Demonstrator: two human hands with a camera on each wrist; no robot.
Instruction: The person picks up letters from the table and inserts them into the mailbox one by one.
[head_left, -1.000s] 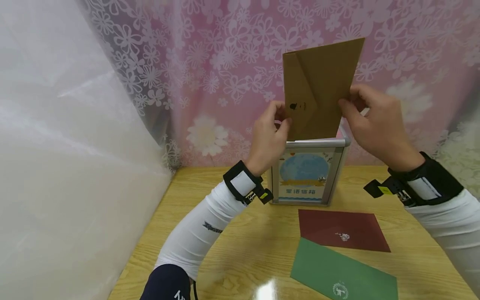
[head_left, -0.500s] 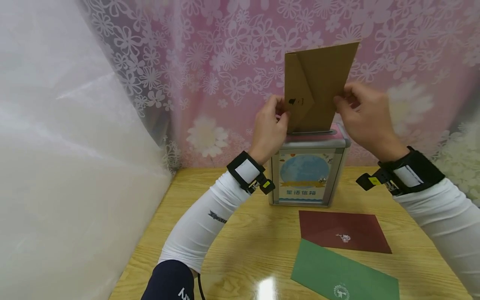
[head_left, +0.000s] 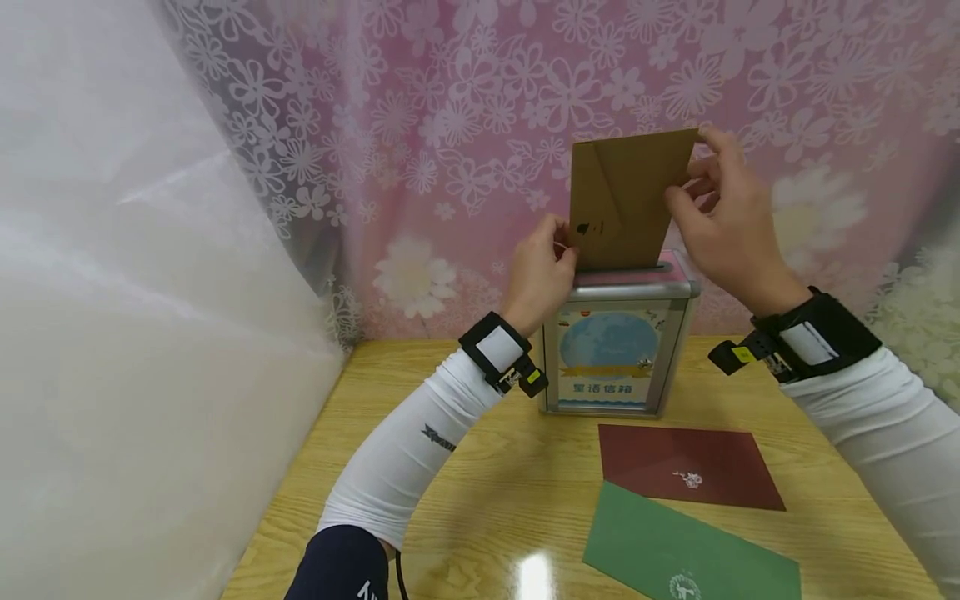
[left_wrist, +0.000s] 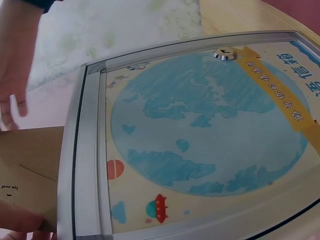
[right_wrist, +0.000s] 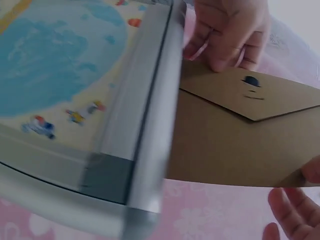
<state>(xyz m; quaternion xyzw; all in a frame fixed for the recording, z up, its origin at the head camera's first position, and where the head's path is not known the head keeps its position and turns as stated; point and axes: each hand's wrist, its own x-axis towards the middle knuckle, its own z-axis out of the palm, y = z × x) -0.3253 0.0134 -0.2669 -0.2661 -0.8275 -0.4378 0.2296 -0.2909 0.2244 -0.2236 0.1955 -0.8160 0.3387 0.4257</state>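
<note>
A brown envelope [head_left: 630, 196] with a pointed flap stands upright, its lower end in the top slot of a metal-framed letterbox [head_left: 678, 354]. My left hand [head_left: 542, 271] pinches its left edge low down, close over the box top. At the right edge my right hand [head_left: 727, 217] holds it, thumb on the near face and a finger reaching to the upper corner. In the right wrist view the envelope [right_wrist: 240, 145] shows a small black hat print on its flap. The left wrist view has the left thumb [left_wrist: 20, 217] lying on the envelope.
In front of the letterbox a dark red envelope [head_left: 675, 458] lies on the wooden table [head_left: 465, 500]. A green envelope [head_left: 675, 533] overlaps its near edge. Behind hangs a pink floral curtain [head_left: 450, 125]; a white sheet [head_left: 150, 292] covers the left side.
The brown envelope has sunk lower, its bottom now down in the slot. Both hands have kept hold; the right has shifted left, a finger now up at the envelope's top corner.
</note>
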